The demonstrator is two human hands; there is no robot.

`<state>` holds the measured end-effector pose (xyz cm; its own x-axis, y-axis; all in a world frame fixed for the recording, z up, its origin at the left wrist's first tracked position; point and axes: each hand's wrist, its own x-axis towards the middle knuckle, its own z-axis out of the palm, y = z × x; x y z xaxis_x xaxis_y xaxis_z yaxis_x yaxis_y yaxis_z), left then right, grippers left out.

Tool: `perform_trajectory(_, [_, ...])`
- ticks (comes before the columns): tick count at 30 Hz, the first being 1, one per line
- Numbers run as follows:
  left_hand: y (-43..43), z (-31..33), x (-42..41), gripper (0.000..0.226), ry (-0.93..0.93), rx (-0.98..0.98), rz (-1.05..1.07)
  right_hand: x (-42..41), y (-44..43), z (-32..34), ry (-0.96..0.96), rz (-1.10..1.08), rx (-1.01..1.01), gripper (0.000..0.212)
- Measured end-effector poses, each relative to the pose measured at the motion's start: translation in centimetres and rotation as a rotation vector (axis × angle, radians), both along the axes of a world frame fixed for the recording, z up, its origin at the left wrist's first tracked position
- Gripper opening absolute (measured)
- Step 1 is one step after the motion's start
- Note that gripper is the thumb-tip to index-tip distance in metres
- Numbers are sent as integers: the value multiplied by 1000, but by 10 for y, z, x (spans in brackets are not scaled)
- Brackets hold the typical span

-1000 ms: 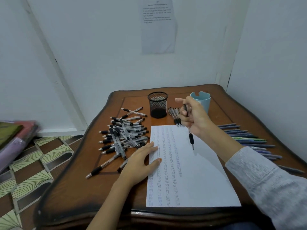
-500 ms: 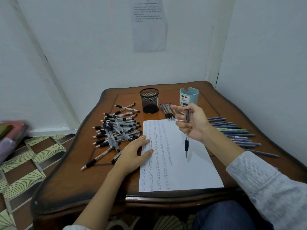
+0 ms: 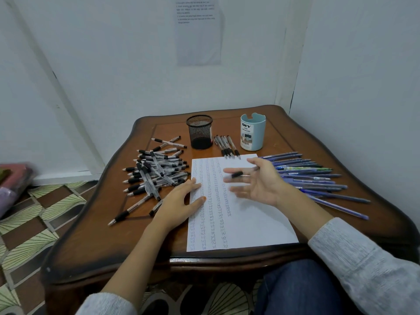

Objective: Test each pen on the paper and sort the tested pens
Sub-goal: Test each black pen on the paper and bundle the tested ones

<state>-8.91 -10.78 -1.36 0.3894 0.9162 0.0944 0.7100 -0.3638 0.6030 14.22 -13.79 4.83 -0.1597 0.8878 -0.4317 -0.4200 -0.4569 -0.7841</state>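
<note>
Wooden worktop (image 3: 91, 235) carries a white paper (image 3: 245, 223) with columns of small scribbles down its left half. The left hand (image 3: 181, 201) lies flat, fingers straight, across the paper's left edge, and its wrist covers the near ends of a few pens from the heap (image 3: 156, 173) of black-gripped pens just to the left. The right hand (image 3: 259, 183) hovers above the paper with fingers spread and blurred; a pen (image 3: 237, 174) lies across them, black grip pointing left, not touching the paper. This hand and its grey sleeve (image 3: 363, 264) hide part of the paper and of the blue pens (image 3: 318, 178) fanned out on the right. At the back stand a black mesh cup (image 3: 200, 131) and a pale blue organizer (image 3: 252, 131), with a short row of pens (image 3: 227, 146) lying between them. A printed sheet (image 3: 198, 30) hangs on the wall behind.
</note>
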Motion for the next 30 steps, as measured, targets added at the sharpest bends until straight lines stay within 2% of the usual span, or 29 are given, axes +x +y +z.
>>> perform_trajectory(1, [0,0,0,53,-1,-1,-2,1,-3,-3,-56,13,-7,59])
perform_trajectory(3, [-1,-1,-1,53,-9,-1,-3,3,-8,-7,-43,11,-20,60])
perform_trajectory(5, [-1,0,-1,52,-18,4,-2,2,-12,-10,-43,-37,8,41])
perform_trajectory(7, [-1,0,-1,53,-19,9,-4,1,-16,-16,-148,-62,58,19])
perform_trajectory(9, [-1,0,-1,54,-21,6,-9,0,-19,-24,-252,-104,104,27])
perform_trajectory(13, [-1,0,-1,54,-14,9,-14,-10,-28,-32,-247,-163,141,25])
perform_trajectory(16, [-1,-1,0,56,-10,7,-12,-20,-33,-38,-311,-192,246,25])
perform_trajectory(19, [-1,-1,0,56,-10,9,-16,-30,-37,-43,-569,-298,348,41])
perform_trajectory(21, [-1,-1,-1,56,-7,12,-17,-34,-39,-45,-694,-321,412,45])
perform_trajectory(26, [1,-4,0,58,-6,22,-7,-28,-37,-52,-717,-307,421,44])
perform_trajectory(30, [-1,-4,0,59,3,28,-11,-29,-35,-59,-803,-334,516,41])
